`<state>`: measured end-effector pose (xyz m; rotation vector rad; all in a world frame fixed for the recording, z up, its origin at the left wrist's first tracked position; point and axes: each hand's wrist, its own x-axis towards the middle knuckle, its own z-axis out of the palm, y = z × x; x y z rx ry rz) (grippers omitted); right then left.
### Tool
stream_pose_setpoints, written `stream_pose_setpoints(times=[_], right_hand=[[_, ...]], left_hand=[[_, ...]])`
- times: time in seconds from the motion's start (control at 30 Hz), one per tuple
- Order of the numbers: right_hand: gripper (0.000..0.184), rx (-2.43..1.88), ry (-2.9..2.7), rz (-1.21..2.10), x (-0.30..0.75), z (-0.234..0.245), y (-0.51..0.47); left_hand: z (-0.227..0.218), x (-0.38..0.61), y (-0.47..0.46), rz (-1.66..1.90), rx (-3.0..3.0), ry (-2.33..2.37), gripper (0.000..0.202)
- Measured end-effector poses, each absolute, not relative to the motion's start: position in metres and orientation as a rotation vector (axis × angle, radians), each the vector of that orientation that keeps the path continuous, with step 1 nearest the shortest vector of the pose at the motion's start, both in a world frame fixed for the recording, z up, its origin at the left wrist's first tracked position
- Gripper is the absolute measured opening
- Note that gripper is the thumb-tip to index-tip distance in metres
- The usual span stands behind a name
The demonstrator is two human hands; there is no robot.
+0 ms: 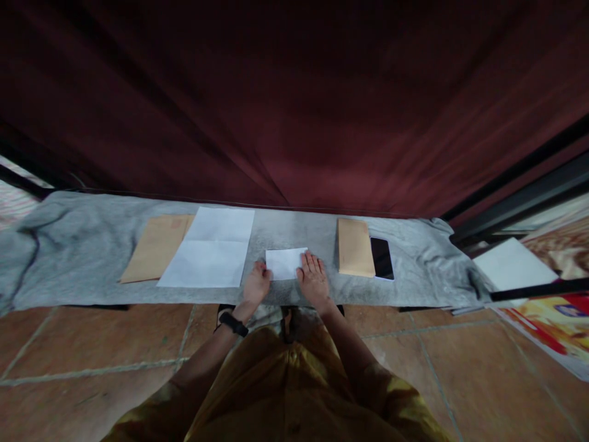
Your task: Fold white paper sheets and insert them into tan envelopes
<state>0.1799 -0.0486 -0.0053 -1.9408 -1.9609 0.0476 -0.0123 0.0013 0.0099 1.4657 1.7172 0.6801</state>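
A small white folded sheet of paper lies on the grey cloth in front of me. At its left edge, my left hand is closed, fingers curled and pinching the paper's side. My right hand rests flat with fingers stretched out over the paper's right end. To the left lies a larger white sheet with a crease across it, partly covering brown envelopes. Right of my hands is a stack of smaller brown envelopes.
A dark-screened phone lies beside the right envelopes. The grey cloth covers a narrow bench backed by a dark red curtain. Black metal bars stand at the right, near a white board and a colourful printed package.
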Motion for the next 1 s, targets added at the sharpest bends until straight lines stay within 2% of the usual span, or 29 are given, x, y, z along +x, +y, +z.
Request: stream_pose_setpoints(times=[0.13,0.23,0.37,0.47,0.6,0.83,1.0], right_hand=[[0.054,-1.946,-1.965,0.035,0.182,-0.006,-0.050],[0.055,-1.940,-1.955,0.034,0.180,-0.006,-0.050],[0.055,-1.933,-1.950,0.034,0.179,-0.007,-0.050],[0.055,-1.927,-1.960,0.024,0.180,-0.006,-0.050],[0.055,-1.940,-1.964,0.024,0.180,-0.006,-0.050],[0.055,-1.940,-1.951,-0.012,0.179,-0.011,-0.051],[0.054,-1.902,-1.954,-0.050,0.180,-0.014,-0.051]], left_hand=[[0.015,-0.015,-0.012,0.676,1.637,1.798,0.022],[0.024,-0.011,-0.024,0.624,1.974,1.888,0.028],[0.026,0.004,-0.035,0.635,2.468,1.489,0.040],[0.016,0.013,-0.043,0.514,2.649,1.272,0.050],[0.006,0.008,-0.055,0.378,2.705,1.291,0.058],[0.010,-0.019,-0.071,0.340,2.736,1.395,0.064],[0.014,-0.019,-0.067,0.402,2.696,1.480,0.060]])
